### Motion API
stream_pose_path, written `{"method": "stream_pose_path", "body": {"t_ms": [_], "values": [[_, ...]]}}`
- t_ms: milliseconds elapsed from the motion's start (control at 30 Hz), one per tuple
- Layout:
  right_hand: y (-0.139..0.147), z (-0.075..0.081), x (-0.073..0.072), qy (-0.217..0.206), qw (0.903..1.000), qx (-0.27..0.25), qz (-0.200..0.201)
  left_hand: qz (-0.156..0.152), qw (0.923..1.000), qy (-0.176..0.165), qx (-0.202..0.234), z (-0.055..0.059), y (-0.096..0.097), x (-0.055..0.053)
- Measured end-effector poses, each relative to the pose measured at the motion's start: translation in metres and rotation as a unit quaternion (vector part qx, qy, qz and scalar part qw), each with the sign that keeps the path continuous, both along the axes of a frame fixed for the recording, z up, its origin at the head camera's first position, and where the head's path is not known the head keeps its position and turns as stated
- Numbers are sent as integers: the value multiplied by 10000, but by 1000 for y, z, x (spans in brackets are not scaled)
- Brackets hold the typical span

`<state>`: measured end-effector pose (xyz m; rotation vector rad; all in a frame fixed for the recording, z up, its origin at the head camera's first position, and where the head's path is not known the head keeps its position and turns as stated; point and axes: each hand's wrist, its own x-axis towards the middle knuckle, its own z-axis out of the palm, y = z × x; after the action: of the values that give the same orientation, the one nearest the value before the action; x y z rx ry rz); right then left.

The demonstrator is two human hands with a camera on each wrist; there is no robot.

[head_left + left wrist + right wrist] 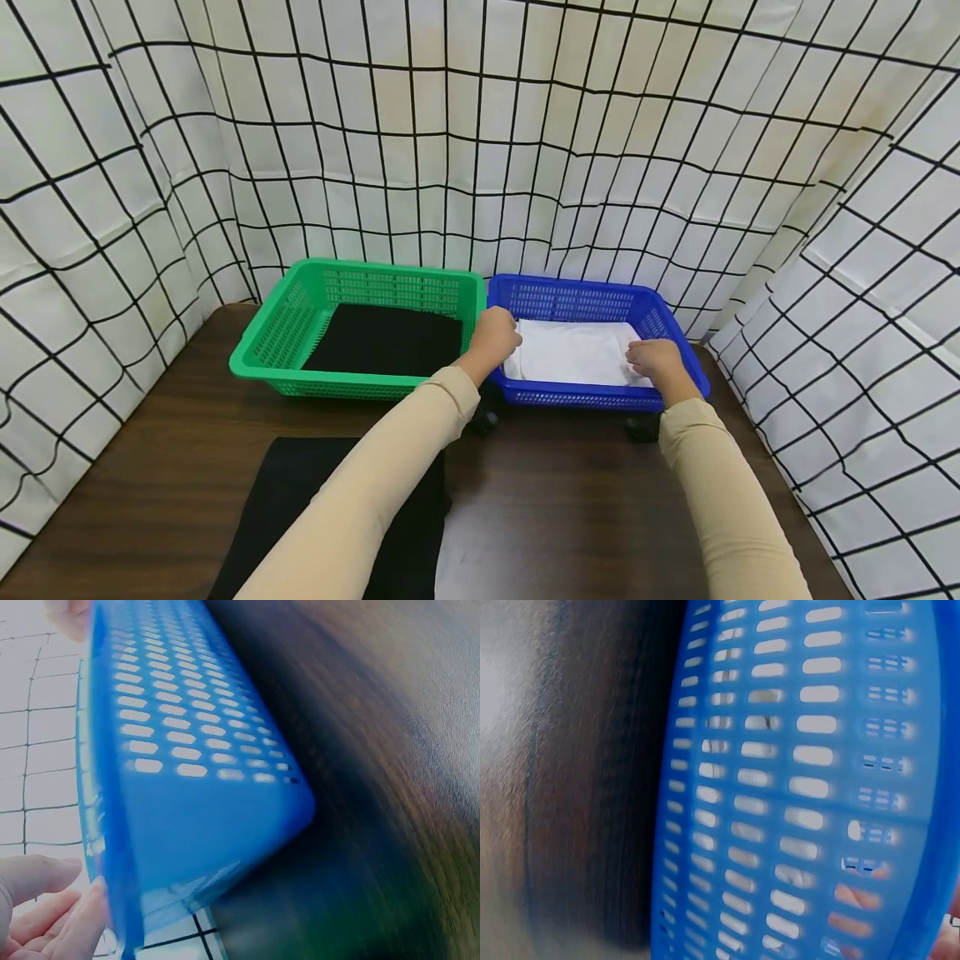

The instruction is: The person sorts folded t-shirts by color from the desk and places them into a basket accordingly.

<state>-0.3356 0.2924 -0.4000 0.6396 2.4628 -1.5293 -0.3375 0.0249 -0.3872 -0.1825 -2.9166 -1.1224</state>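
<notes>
A folded white cloth [573, 352] lies in the blue plastic basket [600, 395]. My left hand [495, 335] is over the basket's left end, its curled fingers at the cloth's left edge. In the left wrist view the thumb and fingers of that left hand [49, 911] show beside the blue rim, drawn toward each other. At the cloth's right end my right hand [658, 362] pinches its edge. Fingers of the right hand [855, 900] show in part through the basket's slots in the right wrist view; the rest is hidden behind the wall.
Left of the blue basket stands a green basket [330, 385] with a folded black cloth [386, 342] inside. Another black cloth [288, 500] lies on the brown wooden table [562, 500], partly under my left forearm. White sheeting with black wire grid [480, 167] encloses the back and sides.
</notes>
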Motion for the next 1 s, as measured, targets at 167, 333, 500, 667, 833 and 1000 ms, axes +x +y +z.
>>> {"method": "stream_pose_path", "body": {"t_ms": [167, 333, 500, 667, 833, 1000], "values": [[9, 4, 11, 338, 9968, -682, -245, 307, 9955, -353, 829, 6, -17, 4], [26, 8, 32, 711, 9892, -1246, -295, 440, 9832, -626, 1659, 5, -38, 12], [39, 14, 56, 754, 9751, -2086, 22, 465, 9747, -588, 2107, 4, -71, 24], [41, 17, 76, 948, 9472, -3044, 344, 515, 9707, -600, 2268, 6, -109, 36], [38, 15, 89, 1189, 9407, -3142, 475, 505, 9798, -189, 1925, 7, -138, 52], [36, 13, 96, 1614, 9307, -3256, 429, 460, 9822, 130, 1817, 6, -158, 68]]}}
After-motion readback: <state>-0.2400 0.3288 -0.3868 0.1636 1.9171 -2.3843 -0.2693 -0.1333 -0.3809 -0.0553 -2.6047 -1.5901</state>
